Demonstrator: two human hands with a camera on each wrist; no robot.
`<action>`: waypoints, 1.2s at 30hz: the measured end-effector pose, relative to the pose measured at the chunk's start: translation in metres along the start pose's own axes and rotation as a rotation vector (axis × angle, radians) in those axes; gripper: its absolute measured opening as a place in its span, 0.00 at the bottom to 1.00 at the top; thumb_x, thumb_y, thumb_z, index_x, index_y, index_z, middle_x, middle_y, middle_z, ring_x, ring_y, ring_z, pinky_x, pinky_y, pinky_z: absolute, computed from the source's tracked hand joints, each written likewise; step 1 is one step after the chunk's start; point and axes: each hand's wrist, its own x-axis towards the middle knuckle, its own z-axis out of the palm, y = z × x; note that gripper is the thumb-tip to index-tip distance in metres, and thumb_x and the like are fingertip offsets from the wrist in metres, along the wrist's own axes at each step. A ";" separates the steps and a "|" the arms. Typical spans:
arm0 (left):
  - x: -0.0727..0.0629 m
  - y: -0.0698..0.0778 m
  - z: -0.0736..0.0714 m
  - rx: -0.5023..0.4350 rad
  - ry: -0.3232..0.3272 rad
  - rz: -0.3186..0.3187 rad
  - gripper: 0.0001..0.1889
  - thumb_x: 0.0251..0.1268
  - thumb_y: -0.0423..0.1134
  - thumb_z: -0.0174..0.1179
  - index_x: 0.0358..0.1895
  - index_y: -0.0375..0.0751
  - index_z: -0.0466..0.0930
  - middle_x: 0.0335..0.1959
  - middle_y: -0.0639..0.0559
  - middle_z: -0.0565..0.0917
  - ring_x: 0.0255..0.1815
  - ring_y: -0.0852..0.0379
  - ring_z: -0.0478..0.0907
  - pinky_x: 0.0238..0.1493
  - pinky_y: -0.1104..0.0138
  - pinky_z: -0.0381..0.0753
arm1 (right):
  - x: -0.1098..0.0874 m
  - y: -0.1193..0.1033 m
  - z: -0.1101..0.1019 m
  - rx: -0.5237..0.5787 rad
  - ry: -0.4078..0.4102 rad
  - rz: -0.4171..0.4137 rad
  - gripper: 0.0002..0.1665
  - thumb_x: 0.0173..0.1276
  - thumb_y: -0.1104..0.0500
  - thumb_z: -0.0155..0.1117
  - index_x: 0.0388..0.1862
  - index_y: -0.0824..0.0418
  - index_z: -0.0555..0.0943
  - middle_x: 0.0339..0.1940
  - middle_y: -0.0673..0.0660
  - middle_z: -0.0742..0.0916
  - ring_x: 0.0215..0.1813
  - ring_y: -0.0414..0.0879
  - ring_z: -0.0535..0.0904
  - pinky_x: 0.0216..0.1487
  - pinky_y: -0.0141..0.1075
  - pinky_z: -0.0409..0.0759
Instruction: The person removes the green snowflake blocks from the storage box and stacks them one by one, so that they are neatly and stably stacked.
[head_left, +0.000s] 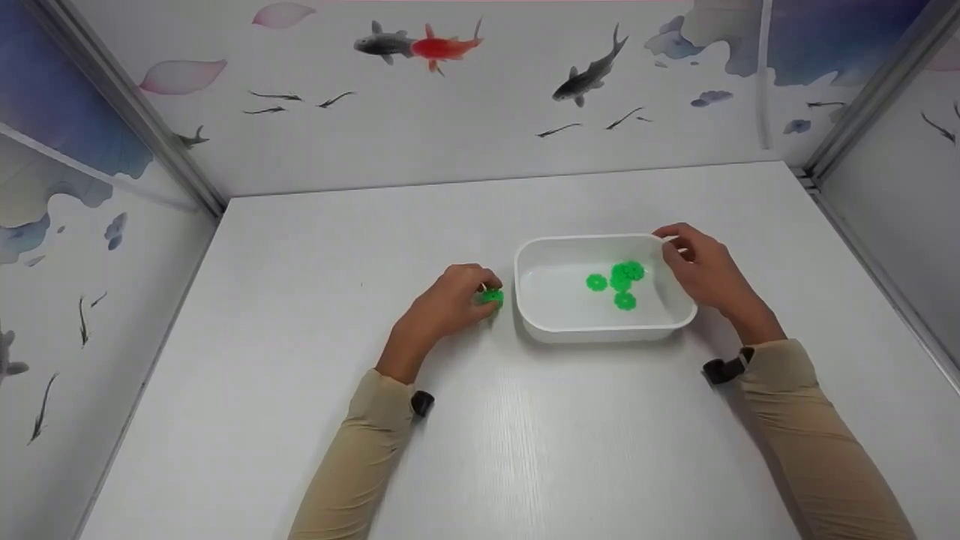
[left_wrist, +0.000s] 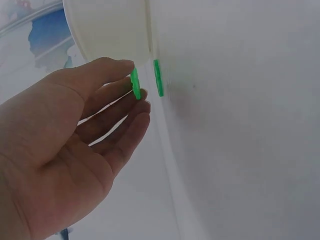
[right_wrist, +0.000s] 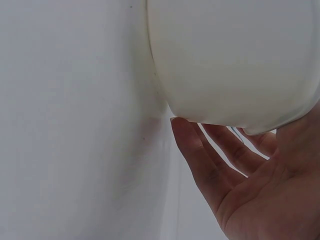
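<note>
A white plastic tub (head_left: pixel 607 334) stands on the table with several green flower-shaped discs (head_left: pixel 625 301) lying in it. Just left of the tub, my left hand (head_left: pixel 450 300) pinches another green disc (left_wrist: pixel 135 84) between thumb and fingertips. A second green piece (left_wrist: pixel 158 78) shows edge-on by the table surface beneath that hand; whether it is a disc or a reflection I cannot tell. At the tub's right end, my right hand (head_left: pixel 705 274) holds the rim near the far corner. In the right wrist view its fingers (right_wrist: pixel 192 155) touch the outer end wall.
The white table (head_left: pixel 300 262) carries the tub and both forearms. Behind it rises a panel (head_left: pixel 487 112) printed with fish and petals, with further panels at the left and right. A dark wrist device (head_left: pixel 422 403) sits at each cuff.
</note>
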 end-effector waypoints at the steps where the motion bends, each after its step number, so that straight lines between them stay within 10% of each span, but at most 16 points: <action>1: 0.000 0.000 0.000 -0.001 -0.008 -0.004 0.16 0.76 0.38 0.69 0.61 0.37 0.88 0.57 0.44 0.90 0.60 0.48 0.85 0.65 0.56 0.86 | 0.000 0.000 0.000 -0.003 0.000 0.000 0.25 0.89 0.48 0.49 0.77 0.55 0.74 0.67 0.69 0.84 0.63 0.64 0.81 0.64 0.59 0.80; 36: 0.000 -0.002 0.002 0.016 -0.075 -0.022 0.15 0.75 0.32 0.69 0.61 0.41 0.89 0.62 0.48 0.90 0.68 0.49 0.82 0.74 0.55 0.80 | 0.000 0.000 0.000 0.008 -0.011 0.005 0.26 0.89 0.47 0.48 0.78 0.55 0.72 0.70 0.69 0.82 0.68 0.66 0.80 0.71 0.64 0.78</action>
